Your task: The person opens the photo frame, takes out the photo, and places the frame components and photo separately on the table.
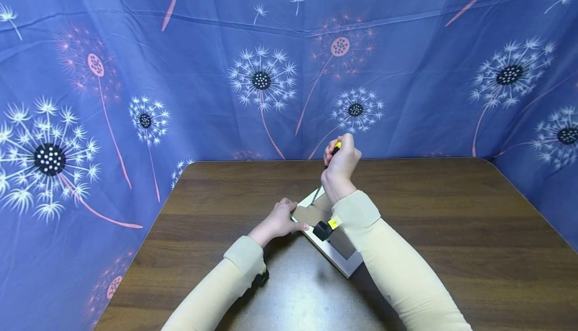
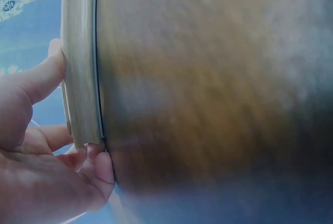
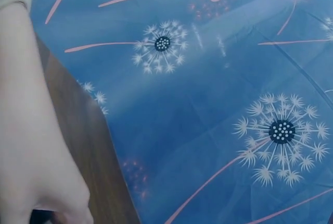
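Note:
A picture frame (image 1: 331, 257) with a pale border and a brown backing lies slantwise on the table. At its far left end my left hand (image 1: 281, 219) grips the corner, thumb on the near edge. The left wrist view shows the frame's side (image 2: 82, 78) between the thumb and fingers of that hand (image 2: 36, 177). In my right hand (image 1: 340, 163) I hold a screwdriver (image 1: 337, 145) with a yellow and black handle. Its thin shaft points down to the backing near the border. The right wrist view catches the right hand (image 3: 36, 172) only partly; the tool is mostly hidden there.
The brown wooden table (image 1: 451, 210) has rounded far corners. Behind and beside it hangs a blue cloth (image 1: 406, 95) with dandelion prints. A black wrist camera (image 1: 322, 230) on the right sleeve covers part of the frame in the head view.

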The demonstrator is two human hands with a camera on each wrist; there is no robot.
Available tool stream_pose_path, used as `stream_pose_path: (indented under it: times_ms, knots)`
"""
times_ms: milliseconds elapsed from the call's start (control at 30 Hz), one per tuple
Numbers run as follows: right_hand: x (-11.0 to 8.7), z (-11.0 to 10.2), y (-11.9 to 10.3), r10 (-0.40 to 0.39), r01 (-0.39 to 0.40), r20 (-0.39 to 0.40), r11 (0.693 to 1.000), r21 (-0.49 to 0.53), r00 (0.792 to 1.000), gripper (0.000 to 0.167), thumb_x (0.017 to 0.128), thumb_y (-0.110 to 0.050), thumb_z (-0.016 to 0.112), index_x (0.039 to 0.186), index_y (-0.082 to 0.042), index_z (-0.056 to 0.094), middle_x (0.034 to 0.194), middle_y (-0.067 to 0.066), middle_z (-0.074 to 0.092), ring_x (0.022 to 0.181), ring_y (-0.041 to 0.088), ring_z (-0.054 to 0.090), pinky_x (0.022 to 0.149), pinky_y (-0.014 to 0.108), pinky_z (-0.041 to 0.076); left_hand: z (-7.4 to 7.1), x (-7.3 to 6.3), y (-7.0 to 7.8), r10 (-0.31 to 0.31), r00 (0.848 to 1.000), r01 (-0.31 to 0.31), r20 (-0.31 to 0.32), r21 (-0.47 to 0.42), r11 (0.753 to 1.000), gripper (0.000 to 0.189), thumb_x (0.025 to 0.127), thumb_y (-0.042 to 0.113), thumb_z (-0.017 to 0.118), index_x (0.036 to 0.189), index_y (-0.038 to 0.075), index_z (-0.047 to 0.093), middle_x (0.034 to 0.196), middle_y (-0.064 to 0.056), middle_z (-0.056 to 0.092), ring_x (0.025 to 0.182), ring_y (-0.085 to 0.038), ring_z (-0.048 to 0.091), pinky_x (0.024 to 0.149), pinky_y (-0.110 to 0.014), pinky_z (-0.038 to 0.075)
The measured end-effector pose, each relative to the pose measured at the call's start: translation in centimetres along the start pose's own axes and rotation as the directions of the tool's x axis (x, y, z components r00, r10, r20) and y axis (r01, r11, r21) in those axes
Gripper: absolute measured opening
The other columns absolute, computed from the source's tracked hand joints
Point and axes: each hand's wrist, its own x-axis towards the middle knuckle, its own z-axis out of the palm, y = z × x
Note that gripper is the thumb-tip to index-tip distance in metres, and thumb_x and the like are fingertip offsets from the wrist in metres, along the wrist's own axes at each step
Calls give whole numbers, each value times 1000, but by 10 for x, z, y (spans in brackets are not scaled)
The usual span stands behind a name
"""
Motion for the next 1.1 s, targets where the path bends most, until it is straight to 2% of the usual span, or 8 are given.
stream_pose_path:
  times_ms: [300, 500, 600, 800, 1000, 1100]
  knots:
    - [10, 25, 12, 31, -46, -92, 985, -166, 995, 31, 77, -15, 48, 46, -13, 49, 40, -6, 43, 31, 5, 33, 30, 19, 25, -1, 2, 0, -2, 1000, 2, 4, 3, 1000, 77, 73, 29, 81, 131, -9, 49, 115, -15, 53, 106, -29, 46, 95, -41, 41]
    - [20, 37, 20, 28, -65, -152, 968, -244, 988, 32, 75, -19, 51, 44, -14, 49, 40, -6, 43, 34, 7, 36, 36, 19, 26, -1, 2, -1, -8, 1000, 8, 11, 4, 1000, 72, 73, 31, 81, 130, -4, 52, 113, -13, 53, 105, -28, 46, 93, -42, 42]
    - [24, 40, 24, 21, -75, -173, 947, -313, 985, 31, 75, -22, 51, 45, -14, 50, 41, -5, 44, 38, 10, 38, 41, 21, 28, 0, 2, -1, -10, 1000, 10, 10, 7, 1000, 67, 73, 31, 81, 126, -2, 57, 109, -12, 53, 102, -26, 46, 91, -41, 42]
    - [30, 44, 31, 8, -92, -196, 901, -424, 981, 35, 76, -30, 50, 45, -16, 52, 45, -3, 49, 45, 14, 45, 48, 25, 32, 1, 2, -1, -14, 1000, 14, 2, 17, 1000, 50, 73, 33, 81, 106, 0, 65, 104, -9, 51, 97, -25, 46, 88, -40, 42]
    - [33, 49, 36, -10, -105, -215, 849, -518, 976, 38, 77, -35, 48, 45, -16, 54, 45, -4, 51, 51, 18, 49, 52, 27, 37, 0, 3, -1, -16, 1000, 16, -1, 4, 1000, 58, 72, 32, 81, 116, 0, 62, 107, -12, 52, 102, -29, 46, 92, -42, 42]
    - [34, 51, 38, -13, -112, -222, 832, -543, 975, 38, 77, -36, 48, 46, -15, 54, 45, -3, 51, 53, 19, 48, 53, 28, 37, -1, 2, -1, -17, 1000, 17, 5, -2, 1000, 59, 72, 32, 81, 119, 1, 62, 112, -14, 52, 105, -30, 46, 94, -43, 41]
